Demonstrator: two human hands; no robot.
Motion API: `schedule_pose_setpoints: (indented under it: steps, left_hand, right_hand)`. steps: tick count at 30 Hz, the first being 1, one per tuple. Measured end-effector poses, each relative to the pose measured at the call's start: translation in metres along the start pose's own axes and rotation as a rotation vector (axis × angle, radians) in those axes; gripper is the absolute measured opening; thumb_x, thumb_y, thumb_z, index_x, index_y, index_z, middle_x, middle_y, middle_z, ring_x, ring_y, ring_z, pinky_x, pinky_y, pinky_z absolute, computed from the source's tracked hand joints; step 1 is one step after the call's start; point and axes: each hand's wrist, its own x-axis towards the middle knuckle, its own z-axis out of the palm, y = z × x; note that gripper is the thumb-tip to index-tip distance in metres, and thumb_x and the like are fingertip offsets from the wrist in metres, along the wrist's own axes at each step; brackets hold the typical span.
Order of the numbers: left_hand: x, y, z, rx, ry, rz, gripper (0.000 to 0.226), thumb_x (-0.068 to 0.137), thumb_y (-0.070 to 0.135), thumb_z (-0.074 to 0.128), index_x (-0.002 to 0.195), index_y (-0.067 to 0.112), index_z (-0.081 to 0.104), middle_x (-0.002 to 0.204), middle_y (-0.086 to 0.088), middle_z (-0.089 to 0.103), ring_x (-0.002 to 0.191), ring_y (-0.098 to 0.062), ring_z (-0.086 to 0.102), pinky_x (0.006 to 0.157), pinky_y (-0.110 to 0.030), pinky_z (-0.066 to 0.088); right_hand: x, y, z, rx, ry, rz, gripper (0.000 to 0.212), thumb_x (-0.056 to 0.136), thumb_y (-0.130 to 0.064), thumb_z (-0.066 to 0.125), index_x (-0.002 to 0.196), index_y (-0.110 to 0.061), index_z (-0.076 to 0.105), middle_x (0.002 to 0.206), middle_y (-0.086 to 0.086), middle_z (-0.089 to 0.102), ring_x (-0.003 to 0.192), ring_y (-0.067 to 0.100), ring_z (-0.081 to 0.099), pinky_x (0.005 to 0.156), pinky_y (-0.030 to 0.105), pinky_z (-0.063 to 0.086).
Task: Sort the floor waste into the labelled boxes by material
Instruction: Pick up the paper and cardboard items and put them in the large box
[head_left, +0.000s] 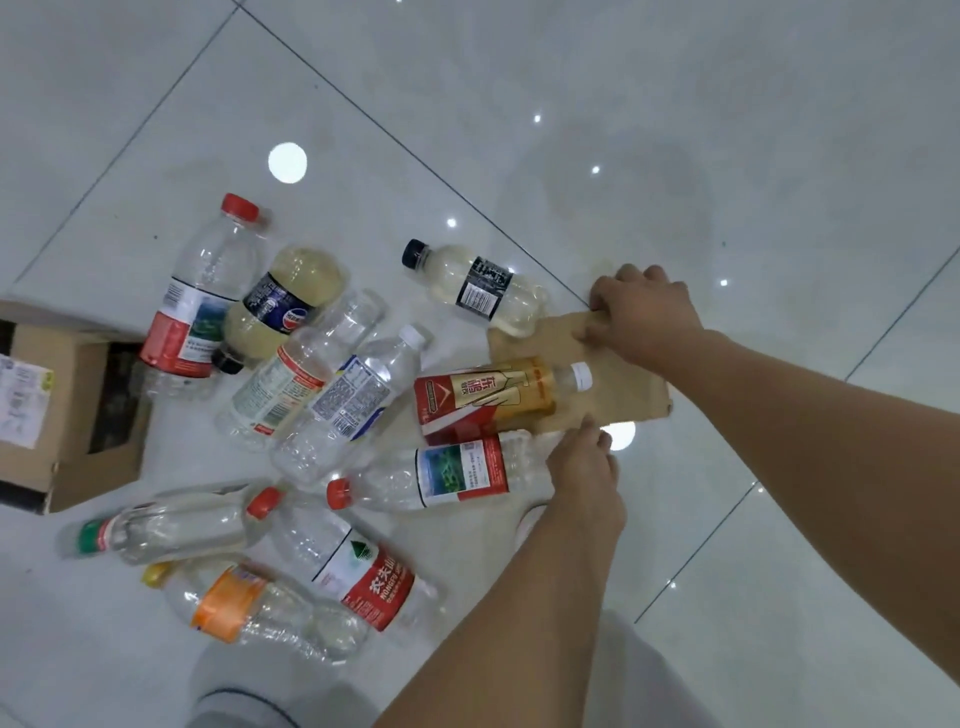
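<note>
A flat piece of brown cardboard (618, 395) lies on the tiled floor at centre right. My right hand (641, 312) grips its far edge with curled fingers. My left hand (584, 467) touches its near edge, fingers bent onto it. A red and gold bottle (488, 397) rests partly on the cardboard. Several plastic bottles lie scattered to the left, among them a black-capped bottle (475, 286) and a red-labelled water bottle (441, 475).
An open cardboard box (67, 410) with a white label stands at the left edge. Grey trouser legs (244, 691) show at the bottom. Glossy white floor tiles (727, 156) with dark grout lines stretch to the right and beyond.
</note>
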Motion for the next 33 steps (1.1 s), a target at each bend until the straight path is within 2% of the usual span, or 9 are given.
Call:
schedule_pose_setpoints:
  steps: [3, 7, 11, 14, 18, 21, 24, 30, 33]
  left_hand:
    - [-0.002, -0.017, -0.010, 0.298, -0.074, 0.040, 0.031, 0.096, 0.028, 0.057, 0.124, 0.016, 0.059, 0.112, 0.003, 0.065, 0.107, -0.012, 0.062, 0.084, -0.025, 0.048]
    - [-0.050, -0.056, -0.029, 0.695, -0.152, -0.016, 0.014, 0.096, 0.026, 0.056, 0.083, 0.020, 0.057, 0.082, 0.004, 0.057, 0.072, -0.010, 0.051, 0.065, -0.022, 0.039]
    - [-0.125, -0.086, -0.033, 0.696, -0.292, -0.042, 0.004, 0.093, 0.020, 0.061, 0.090, 0.022, 0.058, 0.088, 0.003, 0.064, 0.078, -0.012, 0.058, 0.067, -0.021, 0.045]
    - [-0.181, -0.069, -0.040, 0.586, -0.312, 0.060, 0.021, 0.087, 0.009, 0.065, 0.107, 0.015, 0.061, 0.102, -0.004, 0.068, 0.080, -0.015, 0.064, 0.067, -0.021, 0.054]
    - [-0.260, 0.012, -0.079, 0.518, -0.298, 0.291, 0.011, 0.081, 0.011, 0.061, 0.090, 0.017, 0.063, 0.094, -0.007, 0.065, 0.082, -0.020, 0.056, 0.071, -0.032, 0.045]
    - [-0.319, 0.089, -0.133, 0.371, -0.283, 0.465, 0.025, 0.066, 0.019, 0.070, 0.089, 0.012, 0.062, 0.090, -0.008, 0.067, 0.078, -0.021, 0.059, 0.066, -0.029, 0.048]
    - [-0.378, 0.168, -0.203, 0.185, -0.282, 0.628, 0.014, 0.086, -0.002, 0.065, 0.090, 0.010, 0.058, 0.085, -0.006, 0.066, 0.075, -0.016, 0.062, 0.063, -0.023, 0.054]
    - [-0.510, 0.280, -0.371, -0.043, -0.162, 0.903, 0.023, 0.089, 0.006, 0.066, 0.108, -0.002, 0.056, 0.096, -0.015, 0.067, 0.087, -0.026, 0.059, 0.078, -0.044, 0.049]
    - [-0.574, 0.301, -0.474, -0.173, -0.085, 1.041, 0.007, 0.094, 0.004, 0.059, 0.101, 0.002, 0.058, 0.083, -0.002, 0.071, 0.076, -0.015, 0.064, 0.072, -0.040, 0.051]
  right_hand:
    - [-0.023, 0.020, -0.006, -0.144, -0.125, 0.061, 0.036, 0.091, -0.059, 0.049, 0.099, -0.027, 0.061, 0.105, 0.007, 0.053, 0.112, 0.030, 0.048, 0.096, 0.043, 0.031]
    - [-0.102, 0.071, -0.023, 0.109, -0.222, 0.264, 0.036, 0.094, -0.050, 0.051, 0.097, -0.016, 0.061, 0.095, 0.005, 0.062, 0.091, 0.026, 0.056, 0.080, 0.037, 0.040]
    - [-0.189, 0.090, -0.090, 0.403, -0.104, 0.474, 0.034, 0.092, -0.038, 0.060, 0.091, -0.005, 0.066, 0.084, 0.009, 0.065, 0.081, 0.030, 0.061, 0.071, 0.038, 0.047]
    - [-0.230, 0.058, -0.142, 0.583, 0.009, 0.462, 0.030, 0.091, -0.037, 0.064, 0.086, -0.008, 0.065, 0.081, 0.008, 0.066, 0.078, 0.030, 0.062, 0.069, 0.039, 0.048]
    - [-0.247, -0.048, -0.202, 0.679, 0.035, 0.322, 0.029, 0.090, -0.036, 0.064, 0.084, -0.008, 0.064, 0.075, 0.008, 0.062, 0.071, 0.027, 0.058, 0.064, 0.036, 0.045]
    - [-0.256, -0.159, -0.245, 0.704, 0.017, 0.159, 0.029, 0.091, -0.038, 0.064, 0.087, -0.009, 0.064, 0.079, 0.005, 0.064, 0.072, 0.023, 0.059, 0.063, 0.034, 0.046]
    - [-0.275, -0.280, -0.286, 0.715, -0.010, -0.023, 0.025, 0.092, -0.035, 0.064, 0.090, -0.010, 0.065, 0.082, 0.006, 0.066, 0.076, 0.025, 0.061, 0.067, 0.035, 0.048]
    - [-0.368, -0.514, -0.348, 0.702, -0.083, -0.362, 0.027, 0.093, -0.028, 0.063, 0.090, -0.001, 0.066, 0.081, 0.009, 0.064, 0.070, 0.021, 0.057, 0.062, 0.032, 0.044]
    - [-0.443, -0.613, -0.360, 0.718, -0.196, -0.547, 0.010, 0.094, -0.020, 0.062, 0.094, -0.012, 0.067, 0.082, 0.002, 0.066, 0.068, 0.013, 0.057, 0.056, 0.024, 0.041]
